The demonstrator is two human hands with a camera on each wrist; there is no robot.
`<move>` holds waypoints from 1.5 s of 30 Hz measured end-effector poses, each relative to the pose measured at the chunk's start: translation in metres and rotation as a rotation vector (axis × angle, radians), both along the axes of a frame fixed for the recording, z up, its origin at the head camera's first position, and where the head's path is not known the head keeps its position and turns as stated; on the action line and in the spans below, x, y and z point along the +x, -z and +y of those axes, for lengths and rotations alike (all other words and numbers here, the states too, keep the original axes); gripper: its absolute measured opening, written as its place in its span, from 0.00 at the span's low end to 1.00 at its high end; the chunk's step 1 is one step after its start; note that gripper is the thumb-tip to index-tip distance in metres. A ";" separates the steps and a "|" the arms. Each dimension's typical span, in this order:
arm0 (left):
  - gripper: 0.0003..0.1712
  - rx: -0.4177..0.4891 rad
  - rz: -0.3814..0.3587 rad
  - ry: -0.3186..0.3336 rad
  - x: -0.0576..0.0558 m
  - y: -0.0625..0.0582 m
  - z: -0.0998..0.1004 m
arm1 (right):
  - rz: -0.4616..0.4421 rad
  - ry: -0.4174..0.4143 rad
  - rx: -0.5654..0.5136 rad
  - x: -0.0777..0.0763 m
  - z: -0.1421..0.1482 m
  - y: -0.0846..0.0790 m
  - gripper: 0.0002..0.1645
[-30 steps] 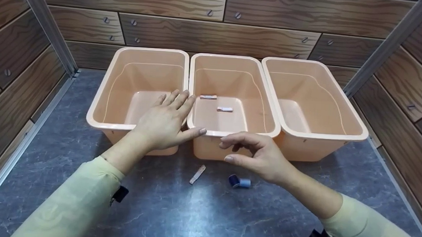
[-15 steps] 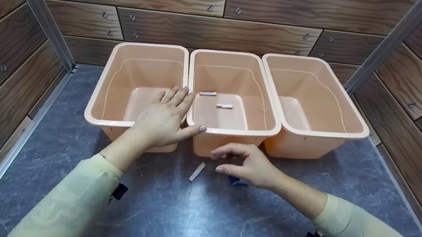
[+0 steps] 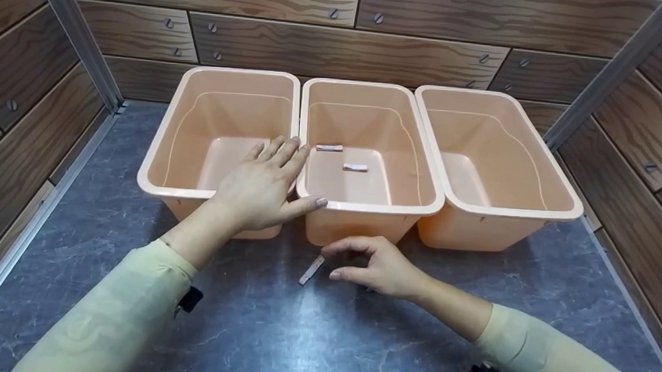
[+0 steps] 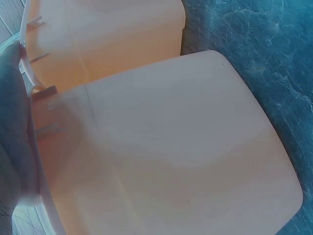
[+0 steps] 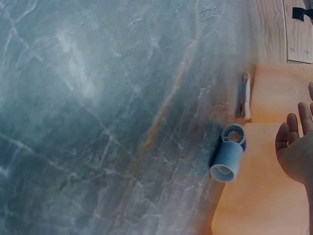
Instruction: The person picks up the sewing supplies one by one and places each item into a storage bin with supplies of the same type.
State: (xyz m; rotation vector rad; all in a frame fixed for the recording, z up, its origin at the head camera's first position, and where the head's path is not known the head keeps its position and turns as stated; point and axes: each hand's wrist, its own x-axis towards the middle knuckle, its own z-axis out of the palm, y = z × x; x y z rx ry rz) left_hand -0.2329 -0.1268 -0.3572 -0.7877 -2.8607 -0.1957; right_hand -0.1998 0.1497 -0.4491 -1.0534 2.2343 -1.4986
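My left hand (image 3: pixel 263 188) rests with fingers spread across the adjoining rims of the left bin (image 3: pixel 155 185) and the middle bin (image 3: pixel 375 207). My right hand (image 3: pixel 386 271) hovers in front of the middle bin, thumb and fingers apart, holding nothing. Just left of its fingertips, a small thin strip with a pale label, perhaps a thread skein (image 3: pixel 311 270), lies on the table. Two similar strips, one farther back (image 3: pixel 329 148) and one nearer (image 3: pixel 356 167), lie inside the middle bin. Two thread spools, the light blue one (image 5: pixel 226 161) and a darker one (image 5: pixel 234 133), are mostly hidden behind the right hand in the head view.
A third peach bin (image 3: pixel 494 210) stands at the right of the row. Wood-patterned walls (image 3: pixel 338 50) with metal corner posts enclose the back and sides. The grey marbled tabletop (image 3: pixel 244 329) stretches in front of the bins.
My right hand has moved left and toward me, from beside the middle bin's front rim down to the strip on the table, covering the spools. My left hand has stayed in place.
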 end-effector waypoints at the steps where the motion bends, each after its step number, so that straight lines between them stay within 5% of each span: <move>1: 0.61 0.000 0.001 0.001 0.000 0.000 0.000 | -0.006 -0.004 0.005 -0.001 0.000 0.002 0.21; 25: 0.62 -0.007 -0.004 0.011 -0.002 0.001 0.001 | -0.102 -0.087 0.109 -0.014 -0.010 0.024 0.29; 45: 0.60 0.008 0.001 0.011 0.000 0.000 -0.001 | -0.039 -0.128 0.235 -0.017 -0.012 0.025 0.35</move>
